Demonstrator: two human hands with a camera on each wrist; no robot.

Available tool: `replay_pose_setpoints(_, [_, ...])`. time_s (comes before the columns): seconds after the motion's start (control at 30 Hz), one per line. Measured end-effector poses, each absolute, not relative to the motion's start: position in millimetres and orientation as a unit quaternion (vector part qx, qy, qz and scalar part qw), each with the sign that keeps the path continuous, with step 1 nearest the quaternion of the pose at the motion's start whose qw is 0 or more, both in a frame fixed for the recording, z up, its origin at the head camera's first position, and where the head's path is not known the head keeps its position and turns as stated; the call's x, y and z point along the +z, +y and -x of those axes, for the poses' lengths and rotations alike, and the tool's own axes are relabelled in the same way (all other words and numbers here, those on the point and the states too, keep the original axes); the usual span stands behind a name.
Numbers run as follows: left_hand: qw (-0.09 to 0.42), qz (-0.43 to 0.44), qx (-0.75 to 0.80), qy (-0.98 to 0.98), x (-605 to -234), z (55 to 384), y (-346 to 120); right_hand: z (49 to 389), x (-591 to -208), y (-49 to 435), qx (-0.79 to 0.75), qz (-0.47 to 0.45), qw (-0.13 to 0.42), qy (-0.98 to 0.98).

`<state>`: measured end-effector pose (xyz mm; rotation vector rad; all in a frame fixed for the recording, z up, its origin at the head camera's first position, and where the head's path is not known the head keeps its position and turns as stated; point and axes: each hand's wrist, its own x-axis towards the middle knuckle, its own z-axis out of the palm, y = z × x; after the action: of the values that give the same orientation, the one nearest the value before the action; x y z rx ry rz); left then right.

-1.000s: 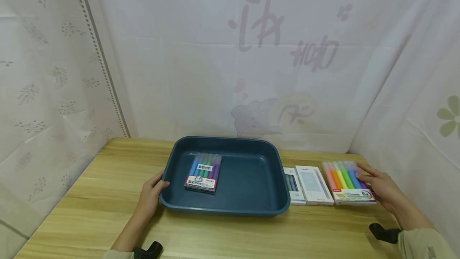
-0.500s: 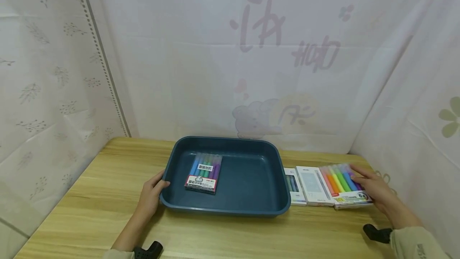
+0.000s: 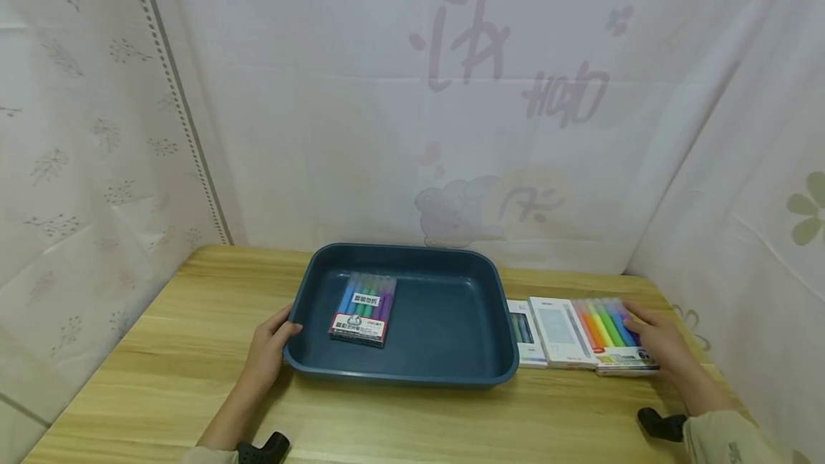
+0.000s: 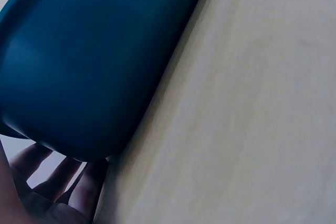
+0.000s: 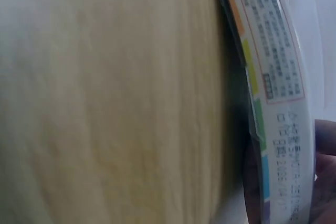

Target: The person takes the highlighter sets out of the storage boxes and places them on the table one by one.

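In the head view my left hand (image 3: 267,348) grips the left side of a dark blue plastic tray (image 3: 445,380), thumb over the rim and fingers outside. The left wrist view shows the fingers against the outer wall of the tray (image 4: 79,72). A pack of pens (image 3: 362,310) in blue, green and purple lies inside, left of the middle. To the right, my right hand (image 3: 657,339) holds a clear pack of rainbow-coloured markers (image 3: 609,328) by its right side. The right wrist view shows the printed edge of the marker pack (image 5: 278,93), held between thumb and fingers.
Two white flat boxes lie side by side right of the tray: one with a dark window (image 3: 527,334), touching or nearly touching it, and one with a pale panel (image 3: 563,331). Patterned white cloth (image 3: 361,127) hangs behind and beside the wooden table (image 3: 387,424).
My right hand has moved left with the marker pack, bringing it against the white box with the pale panel. The left hand and the tray have stayed in place.
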<state>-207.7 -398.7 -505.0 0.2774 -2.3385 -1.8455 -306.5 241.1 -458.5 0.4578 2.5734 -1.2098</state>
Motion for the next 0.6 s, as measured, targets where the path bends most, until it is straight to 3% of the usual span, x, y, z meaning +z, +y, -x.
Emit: replay_pose_setpoints(0.6, [0.077,-0.103,-0.599,-0.791,-496.3,206.7,-397.8,302.3,-460.9,232.8,-0.407,-0.165,0.105,0.892])
